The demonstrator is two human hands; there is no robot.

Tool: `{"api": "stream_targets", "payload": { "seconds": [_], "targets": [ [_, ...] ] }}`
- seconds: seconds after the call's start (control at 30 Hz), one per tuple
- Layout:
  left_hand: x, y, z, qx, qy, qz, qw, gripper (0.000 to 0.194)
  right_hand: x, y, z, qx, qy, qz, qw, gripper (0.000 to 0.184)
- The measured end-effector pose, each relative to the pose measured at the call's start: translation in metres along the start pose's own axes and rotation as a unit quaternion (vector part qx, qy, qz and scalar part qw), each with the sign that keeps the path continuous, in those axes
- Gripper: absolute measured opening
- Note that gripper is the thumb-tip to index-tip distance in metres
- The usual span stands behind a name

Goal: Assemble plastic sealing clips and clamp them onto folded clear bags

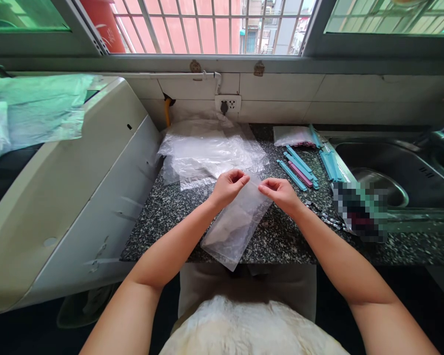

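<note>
A clear plastic bag (231,227) hangs slantwise across the front edge of the speckled countertop. My left hand (229,187) pinches its upper left corner between thumb and finger. At the upper right corner my right hand (279,193) has the same kind of pinch. Behind my left hand lies a loose pile of clear plastic bags (210,148). Several blue bag-sealing clips (299,165), with a pink clip (299,174) among them, rest to the right of my right hand. Whether the bag's mouth is parted is too small to tell.
The granite countertop (163,222) meets a white appliance (96,197) on the left and a steel sink (399,167) on the right. A filled clear packet (294,135) and more blue clips (330,162) lie near the sink. On the wall, a socket (228,103) holds a black plug.
</note>
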State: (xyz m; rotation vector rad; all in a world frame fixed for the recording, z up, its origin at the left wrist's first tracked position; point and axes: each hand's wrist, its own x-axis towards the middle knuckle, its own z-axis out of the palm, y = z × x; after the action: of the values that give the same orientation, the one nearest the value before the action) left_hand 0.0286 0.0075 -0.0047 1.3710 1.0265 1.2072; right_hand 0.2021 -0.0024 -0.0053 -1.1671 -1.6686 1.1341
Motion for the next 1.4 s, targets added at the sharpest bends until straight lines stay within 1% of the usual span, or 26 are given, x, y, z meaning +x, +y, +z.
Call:
{"api": "stream_targets", "payload": {
  "seconds": [0.23, 0.33, 0.43, 0.53, 0.73, 0.83, 0.9, 1.03, 1.13, 1.27, 1.4],
  "targets": [
    [0.0006, -0.0001, -0.0009, -0.008, -0.014, 0.002, 1.000, 0.032, 0.0004, 0.0021, 0.0001, -0.009, 0.007, -0.011, 1.000, 0.028],
    [0.0003, 0.0003, -0.0020, 0.002, -0.041, -0.004, 0.999, 0.033, 0.0002, 0.0022, 0.0009, -0.017, 0.010, -0.021, 1.000, 0.027],
    [-0.0003, 0.0002, -0.0021, 0.026, -0.068, -0.024, 0.997, 0.035, -0.0002, 0.0017, 0.0027, -0.023, 0.004, -0.027, 0.999, 0.027],
    [-0.0007, 0.0004, -0.0012, 0.017, -0.065, -0.040, 0.997, 0.037, -0.0001, 0.0013, 0.0039, -0.022, -0.001, -0.026, 0.999, 0.026],
    [0.0005, 0.0015, -0.0032, -0.058, -0.042, -0.062, 0.995, 0.038, -0.0001, 0.0019, 0.0017, 0.006, 0.003, -0.012, 1.000, 0.028],
    [0.0013, 0.0008, -0.0058, -0.081, -0.041, -0.075, 0.993, 0.038, -0.0001, 0.0033, 0.0010, -0.001, 0.014, -0.026, 1.000, 0.027],
    [0.0014, 0.0004, -0.0072, -0.090, -0.053, -0.087, 0.991, 0.038, 0.0001, 0.0043, 0.0014, -0.006, 0.017, -0.038, 0.999, 0.026],
    [0.0011, 0.0010, -0.0082, -0.080, -0.078, -0.109, 0.988, 0.037, 0.0002, 0.0044, 0.0028, -0.017, 0.012, -0.053, 0.998, 0.024],
    [0.0008, 0.0018, -0.0070, -0.066, -0.077, -0.114, 0.988, 0.035, -0.0002, 0.0031, 0.0038, -0.035, 0.009, -0.065, 0.997, 0.022],
    [0.0006, 0.0017, -0.0051, -0.084, -0.070, -0.132, 0.985, 0.036, -0.0006, 0.0018, 0.0046, -0.044, 0.013, -0.073, 0.996, 0.023],
    [0.0006, 0.0008, -0.0054, -0.084, -0.072, -0.123, 0.986, 0.036, -0.0004, 0.0025, 0.0042, -0.037, 0.012, -0.064, 0.997, 0.024]
  ]
}}
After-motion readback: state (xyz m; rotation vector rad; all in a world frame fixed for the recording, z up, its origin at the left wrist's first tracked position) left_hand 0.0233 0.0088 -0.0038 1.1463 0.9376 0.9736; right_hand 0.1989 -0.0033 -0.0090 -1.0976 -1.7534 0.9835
